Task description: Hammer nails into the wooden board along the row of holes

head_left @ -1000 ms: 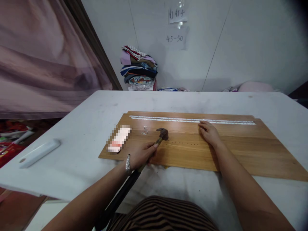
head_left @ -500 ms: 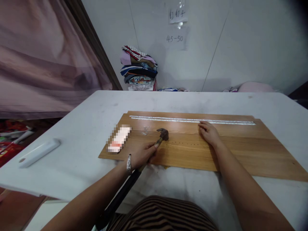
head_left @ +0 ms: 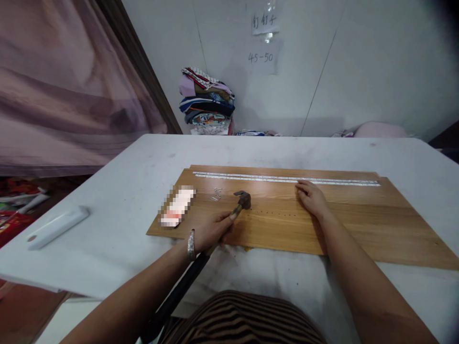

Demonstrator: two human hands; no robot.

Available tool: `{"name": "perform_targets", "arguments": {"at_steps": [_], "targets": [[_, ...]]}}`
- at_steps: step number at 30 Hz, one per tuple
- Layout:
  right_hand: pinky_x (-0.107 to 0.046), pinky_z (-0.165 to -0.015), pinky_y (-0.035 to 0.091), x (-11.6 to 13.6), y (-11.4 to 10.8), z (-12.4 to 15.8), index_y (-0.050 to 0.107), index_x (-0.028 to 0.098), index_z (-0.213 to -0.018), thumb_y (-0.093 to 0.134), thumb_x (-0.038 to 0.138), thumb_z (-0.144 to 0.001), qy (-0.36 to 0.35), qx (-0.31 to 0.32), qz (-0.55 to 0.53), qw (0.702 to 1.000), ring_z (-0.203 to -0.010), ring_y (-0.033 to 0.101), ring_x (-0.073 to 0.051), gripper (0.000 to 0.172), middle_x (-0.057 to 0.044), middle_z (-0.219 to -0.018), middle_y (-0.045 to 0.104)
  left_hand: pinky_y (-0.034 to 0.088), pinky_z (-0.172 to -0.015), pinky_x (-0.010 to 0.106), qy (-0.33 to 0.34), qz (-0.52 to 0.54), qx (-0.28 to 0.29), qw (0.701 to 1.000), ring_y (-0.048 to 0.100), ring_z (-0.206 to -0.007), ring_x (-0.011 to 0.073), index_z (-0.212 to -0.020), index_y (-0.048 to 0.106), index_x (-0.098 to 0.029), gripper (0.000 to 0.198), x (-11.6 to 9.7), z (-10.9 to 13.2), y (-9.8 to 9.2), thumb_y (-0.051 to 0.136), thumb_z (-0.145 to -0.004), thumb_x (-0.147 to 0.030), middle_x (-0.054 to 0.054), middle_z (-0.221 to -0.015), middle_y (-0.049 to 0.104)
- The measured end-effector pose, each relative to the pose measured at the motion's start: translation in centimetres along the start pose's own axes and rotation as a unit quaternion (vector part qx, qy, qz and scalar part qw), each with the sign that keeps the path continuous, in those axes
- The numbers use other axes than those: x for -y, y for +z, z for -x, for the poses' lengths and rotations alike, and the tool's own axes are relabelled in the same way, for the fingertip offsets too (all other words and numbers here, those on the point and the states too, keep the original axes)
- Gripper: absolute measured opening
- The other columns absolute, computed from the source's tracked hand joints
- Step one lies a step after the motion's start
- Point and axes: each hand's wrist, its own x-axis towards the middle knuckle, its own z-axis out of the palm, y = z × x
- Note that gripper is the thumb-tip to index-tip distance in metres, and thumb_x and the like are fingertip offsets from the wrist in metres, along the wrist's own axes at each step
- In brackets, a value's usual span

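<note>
My left hand [head_left: 212, 230] is closed round the handle of a hammer, close below its head [head_left: 244, 198]. The head hovers just over the left end of a row of small nails [head_left: 274, 213] set in a wooden board [head_left: 358, 224]. My right hand [head_left: 312, 197] lies flat on the board with fingers stretched out, holding nothing, just right of the nail row. A few loose nails [head_left: 215, 194] lie on the board to the left of the hammer head. A white measuring strip [head_left: 287, 178] runs along the board's far edge.
The board rests on a white table [head_left: 118, 210]. A small pink packet [head_left: 177, 207] lies on the board's left end. A white oblong object [head_left: 57, 227] sits near the table's left edge. Folded clothes [head_left: 207, 101] are stacked against the wall behind.
</note>
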Motion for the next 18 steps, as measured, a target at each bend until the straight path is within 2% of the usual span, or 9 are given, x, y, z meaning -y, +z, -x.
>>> {"name": "perform_targets", "arguments": {"at_steps": [18], "targets": [[-0.051, -0.108, 0.046, 0.0, -0.08, 0.05, 0.079, 0.022, -0.099, 0.053, 0.026, -0.082, 0.003, 0.003, 0.0, 1.0, -0.116, 0.063, -0.028, 0.031, -0.011, -0.121, 0.071, 0.037, -0.039, 0.022, 0.0, -0.004, 0.007, 1.0, 0.043, -0.043, 0.0078, -0.072, 0.051, -0.018, 0.059, -0.24, 0.13, -0.08, 0.049, -0.076, -0.076, -0.004, -0.06, 0.046]]}}
